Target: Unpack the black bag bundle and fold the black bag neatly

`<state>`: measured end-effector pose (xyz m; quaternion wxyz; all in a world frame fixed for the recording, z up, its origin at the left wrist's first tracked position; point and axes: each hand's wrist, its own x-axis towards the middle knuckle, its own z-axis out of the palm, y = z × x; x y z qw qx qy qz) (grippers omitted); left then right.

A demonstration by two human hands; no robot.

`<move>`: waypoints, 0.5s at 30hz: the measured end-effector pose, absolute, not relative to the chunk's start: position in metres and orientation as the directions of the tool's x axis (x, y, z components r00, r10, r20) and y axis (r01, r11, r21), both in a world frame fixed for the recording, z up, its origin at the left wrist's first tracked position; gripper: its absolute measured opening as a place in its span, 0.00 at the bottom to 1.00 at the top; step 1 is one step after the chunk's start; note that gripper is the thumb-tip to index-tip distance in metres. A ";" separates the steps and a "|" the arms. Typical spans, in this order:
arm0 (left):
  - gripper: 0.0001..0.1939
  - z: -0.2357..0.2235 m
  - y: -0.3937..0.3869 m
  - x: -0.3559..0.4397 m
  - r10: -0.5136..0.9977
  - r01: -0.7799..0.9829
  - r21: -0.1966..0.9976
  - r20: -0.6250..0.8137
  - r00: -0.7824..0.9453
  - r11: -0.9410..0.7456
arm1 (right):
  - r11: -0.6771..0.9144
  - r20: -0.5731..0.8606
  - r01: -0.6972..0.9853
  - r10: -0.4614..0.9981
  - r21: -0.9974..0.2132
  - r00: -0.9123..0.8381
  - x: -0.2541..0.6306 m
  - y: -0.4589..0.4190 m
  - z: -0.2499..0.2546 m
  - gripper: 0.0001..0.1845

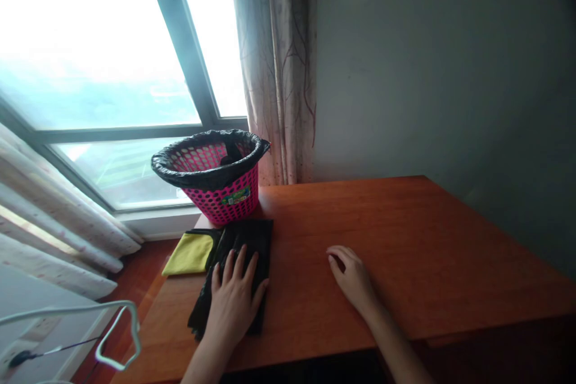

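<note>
My left hand (233,306) lies flat with spread fingers on a folded black plastic bag (249,240), on the left part of the wooden table. Under the palm, part of the bag is hidden; its crinkled edge shows at the near left. Beside the bag, partly against it, lies a folded yellow cloth (189,253) with a dark edge. Resting on bare tabletop to the right is my right hand (353,279), loosely curved, a small gap between thumb and forefinger, nothing in it. Just beyond the bag stands a pink perforated basket (220,203), its rim wrapped in a black liner (198,179).
The reddish-brown table (405,240) ends at a wall on the right. A window (112,72) and a patterned curtain (288,72) are behind the basket. At lower left are a pale bent metal frame (135,330) and a plug (18,359) in a wall socket.
</note>
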<state>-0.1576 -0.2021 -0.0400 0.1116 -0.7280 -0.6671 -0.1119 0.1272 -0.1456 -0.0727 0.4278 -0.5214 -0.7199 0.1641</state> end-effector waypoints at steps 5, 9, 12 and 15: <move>0.26 -0.023 -0.201 -0.160 0.918 0.996 0.002 0.388 0.083 -0.091 | 0.409 0.454 0.585 0.888 -0.701 -0.077 0.126 -0.147 -0.070 0.14; 0.22 -0.003 -0.200 -0.127 0.894 0.920 0.263 0.417 0.164 -0.291 | 0.370 0.403 0.510 0.914 -0.777 -0.050 0.124 -0.146 -0.067 0.15; 0.15 -0.001 -0.192 -0.088 0.913 0.700 0.599 0.352 0.206 -0.389 | 0.325 0.332 0.358 0.942 -0.876 -0.043 0.118 -0.146 -0.061 0.19; 0.13 -0.017 -0.176 -0.049 0.939 0.403 0.852 0.268 0.214 -0.335 | 0.270 0.258 0.118 0.960 -0.956 -0.109 0.105 -0.148 -0.051 0.24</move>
